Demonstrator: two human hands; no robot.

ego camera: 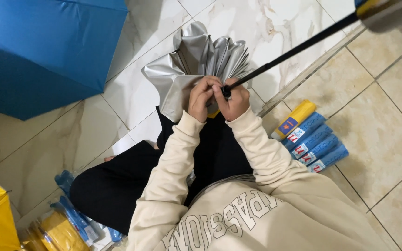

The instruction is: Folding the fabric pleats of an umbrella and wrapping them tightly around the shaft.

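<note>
Floor [387, 153] open right of five sleeves [310, 139]: four blue, one yellow. Both hands, left [200, 96] and right [234, 100], fingers pinching silver umbrella [196, 60] at shaft [294, 49].

The folded umbrella canopy [196, 65] is shiny silver on a black shaft [294, 50]. Left of it spreads a plain blue open umbrella [43, 51]; right of it lie one yellow sleeve [296, 119] and four blue sleeves [316, 144] with red-and-white labels. Below it are a cream sweatshirt [257, 204] with pale grey lettering and black trousers [112, 186].

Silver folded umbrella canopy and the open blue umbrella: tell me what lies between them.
Head view: only bare white marbled floor tile lies between the silver folded umbrella canopy and the open blue umbrella.
</note>
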